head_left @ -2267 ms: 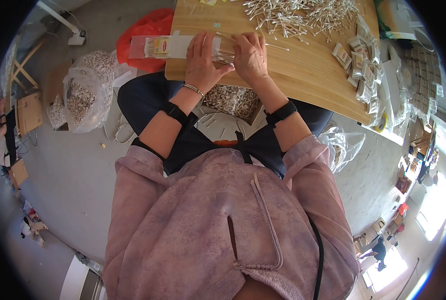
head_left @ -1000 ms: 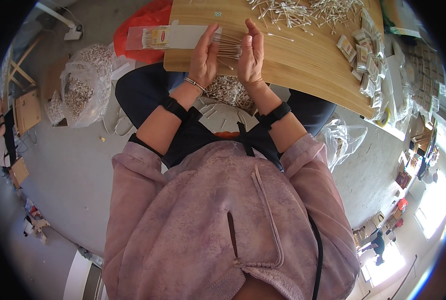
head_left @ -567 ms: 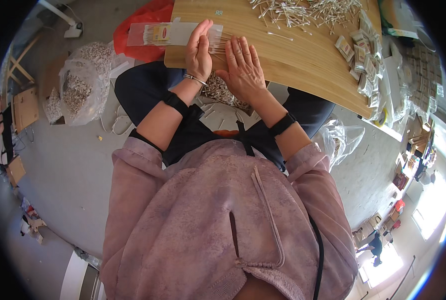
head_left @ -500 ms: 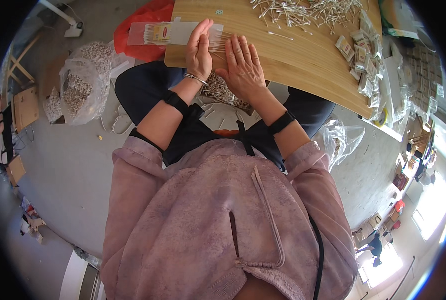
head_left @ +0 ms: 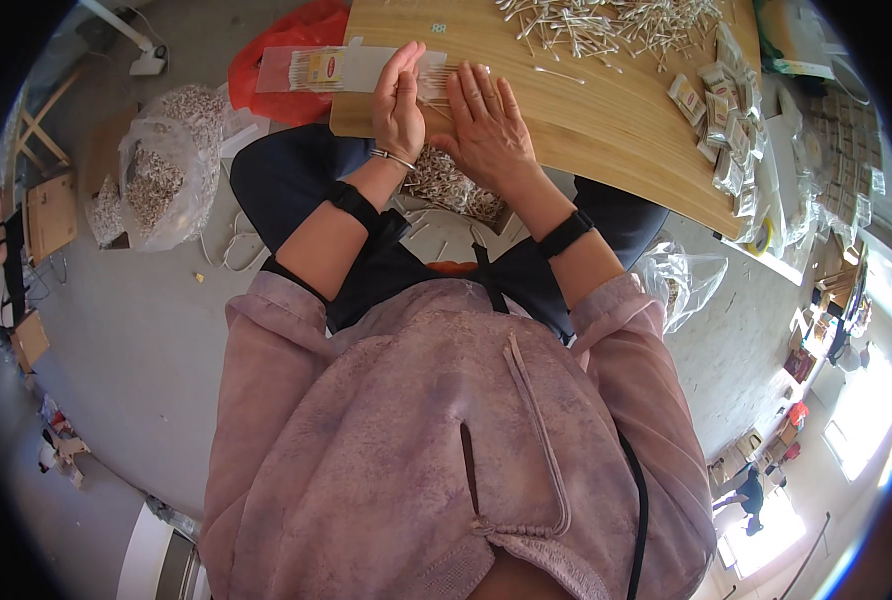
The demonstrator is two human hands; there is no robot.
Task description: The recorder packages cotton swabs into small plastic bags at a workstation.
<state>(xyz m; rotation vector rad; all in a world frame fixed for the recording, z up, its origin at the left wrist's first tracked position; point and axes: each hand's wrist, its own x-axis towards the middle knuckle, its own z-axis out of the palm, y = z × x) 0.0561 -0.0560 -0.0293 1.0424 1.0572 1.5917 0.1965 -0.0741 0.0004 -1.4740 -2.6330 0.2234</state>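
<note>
Cotton swabs (head_left: 434, 84) lie on the wooden table between my two hands, partly covered by them. My left hand (head_left: 398, 112) stands on its edge at their left side, fingers stretched out and upright like a wall. Flat over their right end rests my right hand (head_left: 488, 128), palm down with fingers extended. Left of my left hand lies a clear flat plastic bag (head_left: 274, 70) holding a row of swabs and a yellow and red label card (head_left: 324, 68). Its right part runs behind my left hand.
Loose swabs (head_left: 616, 25) form a heap at the table's far side. Filled small packs (head_left: 726, 120) pile up at the right edge. A red plastic bag (head_left: 266, 60) hangs at the left corner. A box of swabs (head_left: 456, 185) sits below the table edge; large swab sacks (head_left: 161, 175) stand left.
My right hand has slid slightly left and away from me, closer to my left hand. The left hand and the bag have hardly moved.
</note>
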